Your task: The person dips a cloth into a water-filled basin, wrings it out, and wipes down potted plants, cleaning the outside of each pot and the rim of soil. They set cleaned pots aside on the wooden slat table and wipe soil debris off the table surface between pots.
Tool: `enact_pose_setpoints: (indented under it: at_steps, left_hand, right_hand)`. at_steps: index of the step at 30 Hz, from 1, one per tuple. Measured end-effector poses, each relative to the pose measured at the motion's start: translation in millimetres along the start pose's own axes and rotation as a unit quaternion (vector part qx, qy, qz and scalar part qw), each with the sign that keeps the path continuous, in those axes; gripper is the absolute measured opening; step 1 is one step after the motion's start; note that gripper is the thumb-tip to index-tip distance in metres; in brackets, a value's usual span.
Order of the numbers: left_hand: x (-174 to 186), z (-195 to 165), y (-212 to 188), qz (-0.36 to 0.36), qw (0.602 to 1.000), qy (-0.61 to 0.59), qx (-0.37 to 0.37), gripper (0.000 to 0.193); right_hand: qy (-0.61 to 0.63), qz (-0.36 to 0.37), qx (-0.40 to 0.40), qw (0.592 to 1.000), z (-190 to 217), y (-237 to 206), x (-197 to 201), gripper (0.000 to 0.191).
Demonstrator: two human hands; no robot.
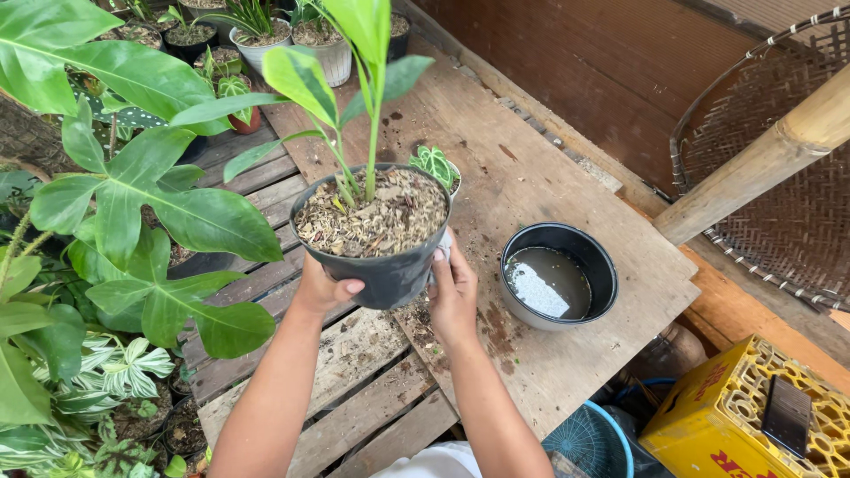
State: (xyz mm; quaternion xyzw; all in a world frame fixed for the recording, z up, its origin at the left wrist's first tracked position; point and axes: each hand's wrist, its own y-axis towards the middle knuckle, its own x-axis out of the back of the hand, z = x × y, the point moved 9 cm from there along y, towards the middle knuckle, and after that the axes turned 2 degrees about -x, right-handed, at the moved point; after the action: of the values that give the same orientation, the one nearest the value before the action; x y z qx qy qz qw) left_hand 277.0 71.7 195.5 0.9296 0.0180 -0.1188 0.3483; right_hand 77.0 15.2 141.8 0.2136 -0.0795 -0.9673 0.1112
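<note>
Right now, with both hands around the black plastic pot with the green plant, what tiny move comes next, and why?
Probably set the black plastic pot down on the wooden board: the left hand and right hand grip its sides, and it seems lifted and tilted.

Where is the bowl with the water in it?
In the head view, the dark bowl of water sits on the wooden board, to the right of the black plant pot that both hands hold, closest to the right hand.
</note>
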Motion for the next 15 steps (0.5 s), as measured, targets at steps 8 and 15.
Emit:
enact_pose_setpoints:
  at_steps: [8, 15]
  left_hand:
    - [-34, -28, 4, -0.076, 0.996, 0.016, -0.044, 0.102]
    - [-50, -46, 4, -0.154, 0.983, 0.067, -0.069, 0.089]
  right_hand:
    - [-0.074, -0.026, 0.255, 0.964, 71, -50, -35, 0.054]
    - [-0.312, -0.028, 0.425, 0.849, 77, -88, -54, 0.059]
